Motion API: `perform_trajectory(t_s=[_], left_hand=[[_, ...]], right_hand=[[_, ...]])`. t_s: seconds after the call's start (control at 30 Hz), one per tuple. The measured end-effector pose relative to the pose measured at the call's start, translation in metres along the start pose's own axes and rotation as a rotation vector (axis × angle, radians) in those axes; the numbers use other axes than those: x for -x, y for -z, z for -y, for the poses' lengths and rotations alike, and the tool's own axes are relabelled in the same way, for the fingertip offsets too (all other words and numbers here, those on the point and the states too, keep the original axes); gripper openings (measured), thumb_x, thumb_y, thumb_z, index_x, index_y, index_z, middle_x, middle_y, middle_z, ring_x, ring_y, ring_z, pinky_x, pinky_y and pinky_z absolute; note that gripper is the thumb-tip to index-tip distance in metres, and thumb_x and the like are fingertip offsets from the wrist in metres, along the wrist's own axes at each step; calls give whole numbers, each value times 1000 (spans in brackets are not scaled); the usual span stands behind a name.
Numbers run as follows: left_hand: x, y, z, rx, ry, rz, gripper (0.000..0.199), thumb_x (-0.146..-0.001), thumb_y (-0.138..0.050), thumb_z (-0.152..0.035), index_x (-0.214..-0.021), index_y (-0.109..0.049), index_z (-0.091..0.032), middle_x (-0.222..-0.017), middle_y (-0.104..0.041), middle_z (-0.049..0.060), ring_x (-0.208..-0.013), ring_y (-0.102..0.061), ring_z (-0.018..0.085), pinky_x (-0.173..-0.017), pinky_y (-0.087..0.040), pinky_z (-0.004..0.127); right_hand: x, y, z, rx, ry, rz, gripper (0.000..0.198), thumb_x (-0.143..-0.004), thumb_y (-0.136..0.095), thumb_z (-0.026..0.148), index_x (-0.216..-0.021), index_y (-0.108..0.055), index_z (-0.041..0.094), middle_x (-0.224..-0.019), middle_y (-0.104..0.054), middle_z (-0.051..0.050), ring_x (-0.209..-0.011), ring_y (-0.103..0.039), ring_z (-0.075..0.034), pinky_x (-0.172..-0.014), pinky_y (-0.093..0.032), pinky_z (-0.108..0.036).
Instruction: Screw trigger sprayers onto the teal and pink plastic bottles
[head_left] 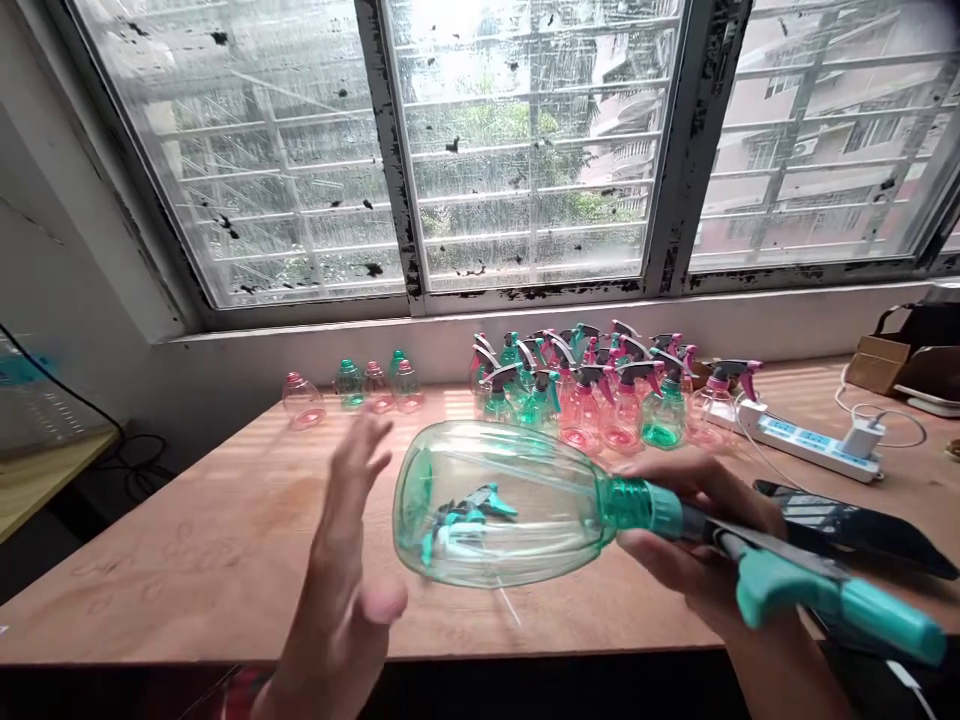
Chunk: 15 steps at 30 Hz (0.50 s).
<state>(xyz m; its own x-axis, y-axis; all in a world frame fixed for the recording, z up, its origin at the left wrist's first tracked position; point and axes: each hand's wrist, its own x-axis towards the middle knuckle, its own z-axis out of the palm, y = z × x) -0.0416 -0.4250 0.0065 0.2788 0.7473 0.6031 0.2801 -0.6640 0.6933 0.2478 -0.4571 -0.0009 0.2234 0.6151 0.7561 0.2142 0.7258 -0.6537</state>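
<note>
The right hand is closed around the joint between a transparent green plastic bottle and its grey-and-turquoise trigger spray head. The bottle lies sideways above the brown wooden table; near its base, the left hand is open, thumb apart.

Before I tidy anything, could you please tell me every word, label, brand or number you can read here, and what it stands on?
No text can be read anywhere in this view.
Power strip: any print on its blue patches is too small to read.
Green spray bottle in the right hand: no lettering visible.
</note>
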Motion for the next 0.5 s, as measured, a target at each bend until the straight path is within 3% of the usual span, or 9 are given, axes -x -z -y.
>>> perform_trajectory(t_s=[0.07,0.13,0.23,0.27,0.33,0.4,0.5], left_hand=[[-15,0,-5,128,68,87,102,-94,-47,-99,-172,-53,-34,-161,-71,9,-152,-62,45,-118,-60,51],[-26,1,-9,220,124,208,95,-96,-51,-96,-163,-66,-30,-150,-78,11,-137,-73,45,-110,-65,50],[-30,8,-3,189,102,276,75,-102,-60,-83,-157,-73,-32,-144,-81,10,-129,-77,42,-109,-65,50],[-29,12,2,146,69,268,73,-101,-69,-78,-161,-68,-36,-146,-80,9,-132,-76,42,-112,-64,50],[-23,20,15,37,19,213,94,-92,-88,-64,-175,-48,-46,-158,-73,7,-140,-72,43,-120,-59,54],[-16,26,26,-54,26,142,105,-95,-89,-53,-180,-28,-54,-171,-62,6,-146,-69,44,-122,-58,61],[-14,25,30,-61,-20,158,108,-102,-83,-45,-180,-9,-62,-184,-45,2,-152,-65,45,-120,-57,69]], right_hand=[[4,-6,1,38,74,15,32,-86,-102,35,-114,-86,37,-96,-89,-5,-70,-77,-28,-66,-66,-42],[4,-9,0,74,114,15,36,-86,-102,32,-117,-86,37,-100,-90,-6,-75,-79,-30,-74,-68,-46],[0,-8,-6,82,72,25,26,-90,-98,29,-112,-86,36,-95,-89,-5,-71,-78,-26,-65,-67,-39],[-3,-7,-9,57,33,43,22,-91,-96,31,-110,-86,35,-92,-88,-4,-68,-78,-25,-61,-65,-36],[-7,-5,-14,-15,-60,99,17,-93,-96,35,-107,-87,33,-85,-85,-3,-66,-78,-23,-53,-62,-31],[-10,-5,-19,-100,-139,147,17,-94,-95,37,-107,-86,31,-83,-85,-2,-68,-80,-23,-54,-64,-29],[-11,-8,-21,-176,-173,163,18,-95,-95,34,-108,-85,29,-81,-85,-1,-71,-83,-23,-61,-68,-30]])
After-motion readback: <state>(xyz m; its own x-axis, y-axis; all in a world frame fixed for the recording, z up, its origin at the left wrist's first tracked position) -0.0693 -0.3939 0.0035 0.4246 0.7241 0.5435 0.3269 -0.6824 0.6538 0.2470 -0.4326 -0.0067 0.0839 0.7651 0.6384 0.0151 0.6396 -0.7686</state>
